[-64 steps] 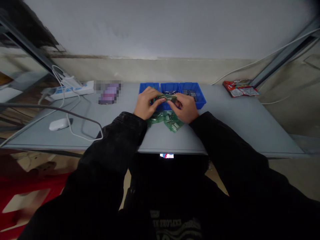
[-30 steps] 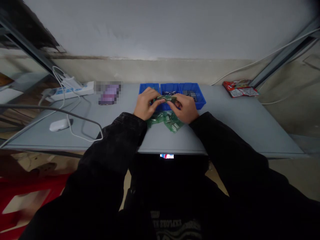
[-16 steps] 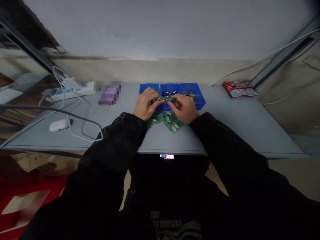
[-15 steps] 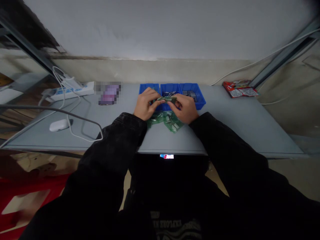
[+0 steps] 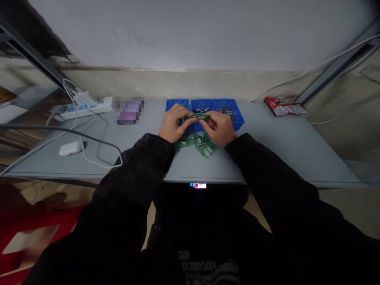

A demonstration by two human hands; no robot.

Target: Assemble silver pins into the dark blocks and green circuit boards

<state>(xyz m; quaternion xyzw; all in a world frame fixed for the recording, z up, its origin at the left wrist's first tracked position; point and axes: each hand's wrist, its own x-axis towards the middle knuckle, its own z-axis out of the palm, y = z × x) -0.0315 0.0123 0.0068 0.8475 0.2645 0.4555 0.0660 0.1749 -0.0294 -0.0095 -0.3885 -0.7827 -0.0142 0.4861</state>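
Between both hands, a small green plastic bag (image 5: 198, 116) is pinched at its two ends, just in front of the blue bins. My left hand (image 5: 173, 123) has thumb and fingers closed on its left end. My right hand (image 5: 220, 128) grips the right end, fingers curled. Below them on the table lie more green bags (image 5: 206, 145) with small metal parts inside, partly hidden by the hands. Behind stand a left blue bin (image 5: 177, 103), a middle blue bin (image 5: 202, 103) with thin dark metal pieces, and a right blue bin (image 5: 236, 114) with grey cylindrical pieces.
On the grey table (image 5: 282, 154), a red packet (image 5: 285, 106) lies at the back right. A power strip (image 5: 86, 109), a purple, partly blurred object (image 5: 130, 111), a white earphone case (image 5: 70, 148) and loose cables (image 5: 102, 141) occupy the left side. A wall (image 5: 190, 39) rises behind.
The left thumb has shifted slightly along the bag's near edge. Otherwise both hands and the things on the table stay practically where they were.
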